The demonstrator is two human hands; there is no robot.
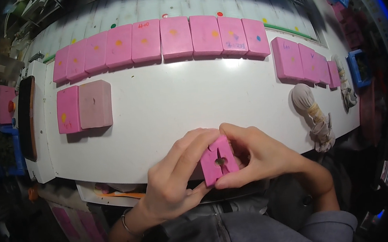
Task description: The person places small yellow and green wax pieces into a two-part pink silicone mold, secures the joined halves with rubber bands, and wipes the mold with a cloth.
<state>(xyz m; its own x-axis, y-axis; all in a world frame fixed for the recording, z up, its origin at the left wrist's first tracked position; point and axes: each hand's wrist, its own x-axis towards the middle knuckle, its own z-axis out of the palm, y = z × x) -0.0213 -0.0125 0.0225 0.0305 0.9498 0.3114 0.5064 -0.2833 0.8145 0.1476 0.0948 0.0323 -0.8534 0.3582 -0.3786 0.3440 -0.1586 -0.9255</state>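
a head-worn fisheye looks down at the nearby table (177,103).

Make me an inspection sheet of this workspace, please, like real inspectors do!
Surface: smooth white tabletop.
Job's things: small pink block with a hole and dark slits in its face, held near the table's front edge.
Clutter: nine pink rectangular blocks along the back, four more pink blocks at right, a pink block beside a paler pink block at left; a grey cloth bundle with a yellowish tie at right.
Grippers: bare left hand and bare right hand both grip the small block.
Cables: nothing seen on the table; dark edges unclear.
Surroundings: blue plastic bin beyond the right edge.
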